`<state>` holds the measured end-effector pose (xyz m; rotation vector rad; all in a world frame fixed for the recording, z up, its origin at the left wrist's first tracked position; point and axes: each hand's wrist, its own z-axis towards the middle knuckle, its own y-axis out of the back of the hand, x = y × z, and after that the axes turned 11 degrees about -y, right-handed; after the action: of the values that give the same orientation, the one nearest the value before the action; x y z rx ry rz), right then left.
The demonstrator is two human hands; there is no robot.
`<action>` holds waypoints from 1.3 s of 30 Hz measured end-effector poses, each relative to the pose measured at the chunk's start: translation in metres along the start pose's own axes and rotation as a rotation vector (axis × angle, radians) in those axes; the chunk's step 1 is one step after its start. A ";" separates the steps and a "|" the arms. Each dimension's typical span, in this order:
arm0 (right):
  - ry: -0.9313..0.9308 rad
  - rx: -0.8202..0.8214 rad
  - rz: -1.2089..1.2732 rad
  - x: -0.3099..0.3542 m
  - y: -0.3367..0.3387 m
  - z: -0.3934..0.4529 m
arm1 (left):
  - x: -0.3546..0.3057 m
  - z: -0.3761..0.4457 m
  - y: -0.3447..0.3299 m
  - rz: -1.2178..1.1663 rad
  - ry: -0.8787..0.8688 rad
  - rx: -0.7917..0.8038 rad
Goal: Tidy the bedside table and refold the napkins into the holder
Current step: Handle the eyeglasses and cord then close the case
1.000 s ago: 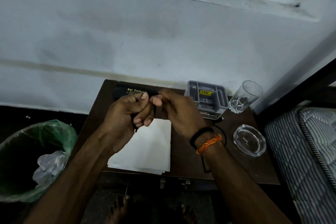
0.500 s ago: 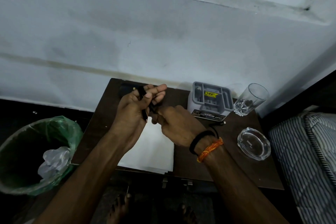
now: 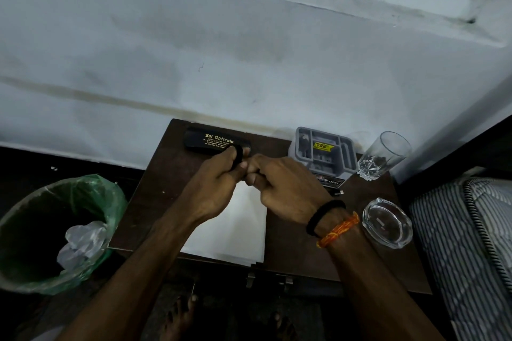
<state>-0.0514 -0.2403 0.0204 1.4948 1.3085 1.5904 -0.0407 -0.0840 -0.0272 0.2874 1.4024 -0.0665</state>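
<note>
White napkins [image 3: 230,230], flat squared stack on dark bedside table [image 3: 155,196].

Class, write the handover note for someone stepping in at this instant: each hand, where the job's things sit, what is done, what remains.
Left hand: closed on a thin black cord.
Right hand: closed, fingertips meeting the left; what it grips is hidden.
Napkins: flat white stack at the bedside table front edge.
Grey holder: at the back, no napkins inside.
Done: nothing visibly finished.
Left: stow cord, fold napkins into holder.

table [image 3: 155,202] dark brown | napkins [image 3: 235,232] white | holder [image 3: 324,152] grey | bin liner [image 3: 108,196] green
</note>
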 end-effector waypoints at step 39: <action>0.119 -0.327 0.210 0.006 0.008 -0.004 | -0.018 0.002 0.000 -0.146 -0.046 0.013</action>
<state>-0.0549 -0.2384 0.0311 1.3835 0.9165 1.9455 -0.0424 -0.0869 -0.0095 0.1924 1.3760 -0.2009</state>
